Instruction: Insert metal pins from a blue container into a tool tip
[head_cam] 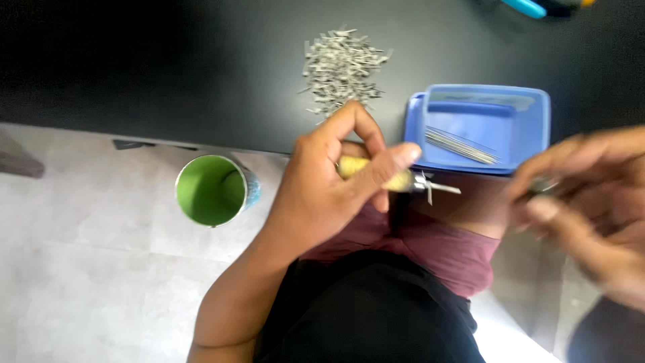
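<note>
My left hand (pixel 329 185) grips a small tool with a pale yellow handle (pixel 396 181); its metal tip (pixel 437 188) points right, just below a blue plastic tray (pixel 531 107). Thin metal needles (pixel 460 144) lie slantwise inside that tray. My right hand (pixel 591 202) is blurred at the right edge, fingers curled toward the tool's tip; whether it pinches something small I cannot make out. A heap of short grey metal pieces (pixel 342 67) lies on the black table (pixel 168 67), just beyond my left hand.
A green cup (pixel 211 190) stands on the pale tiled floor (pixel 80 269) below the table's edge, left of my arm. Blue and yellow objects (pixel 537 7) sit at the table's far right corner. My lap, in dark and maroon cloth (pixel 437 252), fills the bottom middle.
</note>
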